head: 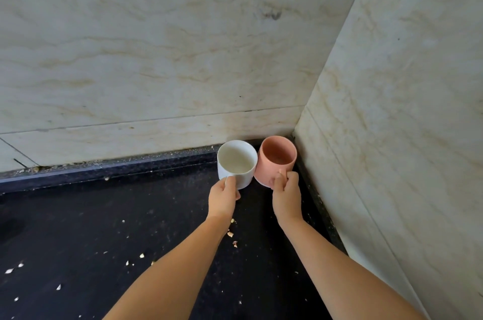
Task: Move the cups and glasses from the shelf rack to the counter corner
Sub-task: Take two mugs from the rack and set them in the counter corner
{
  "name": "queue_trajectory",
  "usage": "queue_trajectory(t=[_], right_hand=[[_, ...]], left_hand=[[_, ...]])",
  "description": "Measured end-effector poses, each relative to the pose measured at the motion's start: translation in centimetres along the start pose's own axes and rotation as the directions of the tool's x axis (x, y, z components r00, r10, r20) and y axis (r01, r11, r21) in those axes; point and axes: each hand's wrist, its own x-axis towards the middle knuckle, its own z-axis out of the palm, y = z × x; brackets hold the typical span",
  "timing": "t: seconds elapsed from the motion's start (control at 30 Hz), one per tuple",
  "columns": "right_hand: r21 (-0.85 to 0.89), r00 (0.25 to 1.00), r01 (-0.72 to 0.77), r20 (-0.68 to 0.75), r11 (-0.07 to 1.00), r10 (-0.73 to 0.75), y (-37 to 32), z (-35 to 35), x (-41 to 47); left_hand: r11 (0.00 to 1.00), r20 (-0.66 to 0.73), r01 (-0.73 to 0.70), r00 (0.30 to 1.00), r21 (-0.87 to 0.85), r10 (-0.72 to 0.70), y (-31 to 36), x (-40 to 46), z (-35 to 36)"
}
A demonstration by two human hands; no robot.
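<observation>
The left hand grips the handle of a white ceramic cup; the right hand grips a pink ceramic cup. Both cups sit touching at the dark bench's far right corner, seemingly delivered; release remains, and the rack is out of view.

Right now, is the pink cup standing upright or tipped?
Tipped. The pink cup leans with its mouth toward the camera, held by the right hand at the handle; whether its base touches the counter cannot be told.
</observation>
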Motion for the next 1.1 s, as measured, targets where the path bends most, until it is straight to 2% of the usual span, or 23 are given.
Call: queue_trajectory(t=[0.17,0.27,0.33,0.4,0.5,0.6,0.67,0.73,0.8,0.93,1.03,1.07,1.1], right_hand=[[-0.013,0.998,-0.066,0.0,0.998,0.066,0.0,-0.6,0.3],[-0.104,0.998,-0.051,-0.031,0.993,0.048,-0.5,-1.9,-0.1],[-0.2,0.998,-0.013,-0.064,0.98,0.0,-1.7,-2.9,-0.8],[-0.307,0.992,0.105,-0.032,0.946,-0.12,-3.8,-4.2,-2.0],[-0.521,0.94,0.328,0.097,0.788,-0.327,-7.4,-5.9,-4.8],[-0.67,0.824,0.532,0.269,0.518,-0.498,-10.2,-6.6,-7.7],[-0.708,0.762,0.61,0.4,0.356,-0.509,-12.1,-6.6,-10.3],[-0.711,0.737,0.648,0.495,0.274,-0.46,-13.8,-6.2,-12.7],[-0.683,0.695,0.695,0.557,0.226,-0.455,-15.6,-5.3,-15.0],[-0.584,0.599,0.788,0.655,0.193,-0.461,-18.6,-2.3,-19.6],[-0.466,0.453,0.878,0.735,0.11,-0.504,-20.3,-0.4,-24.0],[-0.399,0.363,0.916,0.773,0.046,-0.52,-20.7,0.7,-26.6],[-0.39,0.348,0.92,0.773,0.035,-0.53,-20.8,1.0,-27.3]], left_hand=[[0.988,0.05,0.027,0.998,0.155,-0.035,0.7,0.0,-0.6],[0.95,-0.034,0.072,0.997,0.303,-0.064,1.7,-0.7,-2.1],[0.902,-0.046,0.038,0.999,0.429,-0.021,2.6,-1.6,-3.4],[0.835,-0.001,-0.074,0.996,0.545,0.09,3.8,-3.1,-4.8],[0.651,0.1,-0.27,0.953,0.71,0.287,6.1,-6.5,-6.7],[0.334,0.216,-0.397,0.857,0.855,0.468,8.2,-9.4,-8.9],[0.164,0.269,-0.407,0.807,0.899,0.525,9.1,-11.6,-11.3],[0.065,0.29,-0.381,0.793,0.922,0.537,9.6,-13.2,-13.6],[0.035,0.25,-0.321,0.799,0.947,0.547,9.8,-15.2,-16.6],[0.073,0.104,-0.18,0.803,0.981,0.587,9.3,-19.3,-22.5],[0.151,-0.072,-0.026,0.795,0.988,0.602,8.0,-23.1,-26.8],[0.208,-0.174,0.058,0.782,0.976,0.598,6.7,-25.8,-28.9],[0.227,-0.195,0.069,0.777,0.972,0.598,6.5,-26.6,-29.5]])
